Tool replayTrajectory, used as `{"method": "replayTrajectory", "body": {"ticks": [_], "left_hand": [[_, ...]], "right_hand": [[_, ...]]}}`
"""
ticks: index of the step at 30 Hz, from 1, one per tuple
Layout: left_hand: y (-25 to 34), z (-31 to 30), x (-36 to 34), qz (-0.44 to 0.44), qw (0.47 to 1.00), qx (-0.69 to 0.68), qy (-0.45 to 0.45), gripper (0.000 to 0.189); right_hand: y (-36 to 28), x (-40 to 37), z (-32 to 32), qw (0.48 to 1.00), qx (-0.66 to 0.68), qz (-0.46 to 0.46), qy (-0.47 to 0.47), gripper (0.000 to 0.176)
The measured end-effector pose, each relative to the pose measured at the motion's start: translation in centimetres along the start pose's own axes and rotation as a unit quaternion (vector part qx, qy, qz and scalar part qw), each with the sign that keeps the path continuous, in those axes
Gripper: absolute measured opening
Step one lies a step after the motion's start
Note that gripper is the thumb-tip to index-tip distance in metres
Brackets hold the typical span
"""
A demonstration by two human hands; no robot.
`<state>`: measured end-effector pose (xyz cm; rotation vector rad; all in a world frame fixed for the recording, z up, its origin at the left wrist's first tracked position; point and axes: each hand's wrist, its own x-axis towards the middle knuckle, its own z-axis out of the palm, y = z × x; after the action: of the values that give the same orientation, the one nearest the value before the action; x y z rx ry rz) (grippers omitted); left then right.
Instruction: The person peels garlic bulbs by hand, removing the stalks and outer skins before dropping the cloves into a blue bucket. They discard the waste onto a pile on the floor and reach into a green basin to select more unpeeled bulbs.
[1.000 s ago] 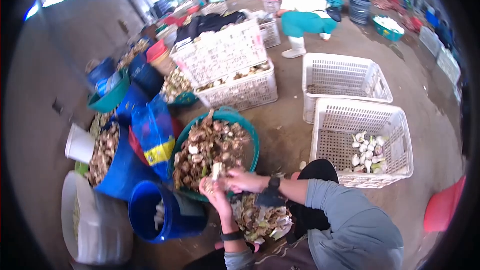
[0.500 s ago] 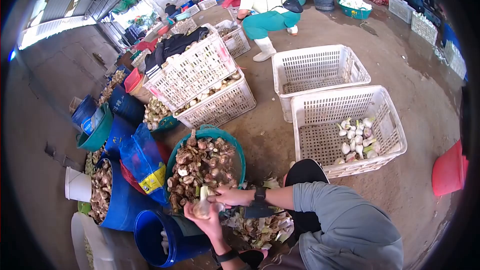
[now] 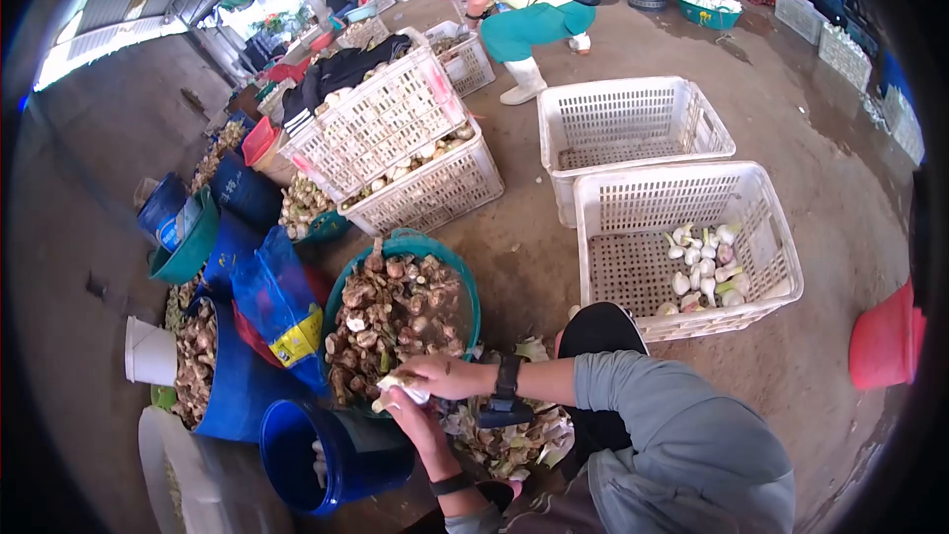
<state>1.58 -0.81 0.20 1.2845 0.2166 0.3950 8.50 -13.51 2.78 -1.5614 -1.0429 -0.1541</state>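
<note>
Garlic bulbs, containers and hands, seen from above. One pale garlic bulb [image 3: 407,395] lies between the two hands, over the near edge of the green tub [image 3: 474,314]. Left grip [image 3: 419,425]: fingers closed around the bulb from below. Right grip [image 3: 442,377]: fingers bent against the bulb's upper side; how tightly they close, and whether they also hold a tool, cannot be told.

Containers: the tub holds heaped brownish bulbs, too many and too overlapped to count. Two white crates stand at the right. The near crate [image 3: 630,282] contains a cluster of white bulbs, over a dozen, toward its right side; the far crate [image 3: 647,104] shows a bare slatted floor. Two more crates are stacked at the left, upper crate [image 3: 381,133] and lower crate [image 3: 447,195], both with bulbs; dark cloth [image 3: 341,77] covers part of the upper one. One blue bucket [image 3: 381,465] holds a few whitish pieces, indistinct. One large blue barrel [image 3: 240,391] lies tilted, bulbs at its mouth. One heap of peelings [image 3: 519,445] is beside the tub.
</note>
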Motion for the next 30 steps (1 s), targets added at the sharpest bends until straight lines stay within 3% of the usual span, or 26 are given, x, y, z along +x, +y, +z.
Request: {"method": "replayTrajectory", "body": {"ticks": [2,4,5,6,8,9,10,11,12,14,16,17,18,20,21,22,23,24,25,26,28,30], "left_hand": [[2.9,2.5,-0.9,0.021,0.997,0.061,-0.031,0.043],[2.3,2.7,-1.0,0.071,0.997,0.012,-0.004,0.047],[2.7,1.4,-0.9,0.041,0.996,-0.032,-0.072,0.053],[3.4,0.8,-1.0,0.030,0.989,-0.048,-0.140,0.066],[3.9,-1.5,-0.9,-0.040,0.970,0.002,-0.239,0.082],[4.2,-1.4,-0.9,-0.036,0.967,-0.029,-0.251,0.074],[4.3,-1.6,-0.9,-0.086,0.970,-0.078,-0.215,0.052],[3.8,-1.6,-0.8,-0.073,0.978,-0.107,-0.164,0.044],[3.0,-1.4,-0.9,-0.061,0.982,-0.134,-0.116,0.037],[1.8,-0.6,-1.4,-0.124,0.972,-0.200,-0.008,0.030],[0.3,-0.7,-1.3,-0.181,0.927,-0.315,0.096,0.031],[-0.5,-1.6,-1.1,-0.169,0.906,-0.380,0.074,0.030],[-1.2,-2.5,-0.8,-0.153,0.881,-0.445,0.053,0.031],[-1.7,-3.8,-0.1,-0.162,0.853,-0.480,0.126,0.031],[-1.6,-4.2,-0.2,-0.139,0.842,-0.497,0.154,0.030],[-1.3,-4.2,-0.1,-0.134,0.850,-0.488,0.146,0.032],[-1.1,-4.1,-0.1,-0.131,0.869,-0.457,0.137,0.032],[-0.8,-3.8,0.0,-0.127,0.886,-0.427,0.125,0.033],[-0.1,-3.4,-0.2,-0.117,0.915,-0.360,0.142,0.032],[0.5,-3.0,-0.6,-0.108,0.937,-0.291,0.161,0.031],[1.1,-2.4,-1.0,-0.031,0.974,-0.189,0.123,0.022],[1.1,-2.2,-1.0,-0.013,0.983,-0.128,0.130,0.020]], "right_hand": [[-1.7,0.8,-2.0,0.980,0.083,0.176,-0.040,0.031],[0.5,0.6,-1.7,0.946,0.239,0.218,0.010,0.028],[1.8,0.4,-1.2,0.867,0.438,0.235,0.036,0.027],[2.6,0.3,-0.9,0.744,0.614,0.257,0.066,0.027],[0.3,0.6,-2.2,0.697,0.622,0.353,0.049,0.028],[0.2,0.4,-2.2,0.700,0.616,0.358,0.035,0.029],[0.1,0.6,-2.1,0.709,0.607,0.358,0.024,0.029],[-0.1,0.8,-1.8,0.732,0.601,0.320,0.040,0.027],[-1.7,1.5,-2.1,0.771,0.529,0.353,0.047,0.020],[-0.2,0.9,-0.6,0.774,0.539,0.331,0.016,0.015],[-2.3,1.6,-1.3,0.739,0.580,0.340,0.035,0.014],[-2.8,2.1,-1.7,0.705,0.617,0.345,0.055,0.012],[-1.9,1.9,-2.6,0.684,0.688,0.244,-0.011,0.011],[-2.6,2.4,-5.1,0.718,0.651,0.238,-0.060,0.014],[-1.3,1.7,-4.8,0.809,0.506,0.294,-0.047,0.020],[-1.4,0.9,-3.5,0.875,0.310,0.347,-0.133,0.022],[0.9,-1.3,-2.4,0.947,-0.029,0.179,-0.263,0.021],[2.9,-2.9,-1.7,0.862,-0.367,-0.019,-0.350,0.020],[1.8,-1.8,-1.0,0.905,-0.297,-0.009,-0.306,0.022],[0.6,-0.7,0.0,0.969,-0.149,0.058,-0.187,0.024],[-2.7,2.4,-0.4,0.983,0.039,0.131,-0.119,0.023],[-2.6,2.7,-0.2,0.984,0.040,0.105,-0.139,0.019]]}}
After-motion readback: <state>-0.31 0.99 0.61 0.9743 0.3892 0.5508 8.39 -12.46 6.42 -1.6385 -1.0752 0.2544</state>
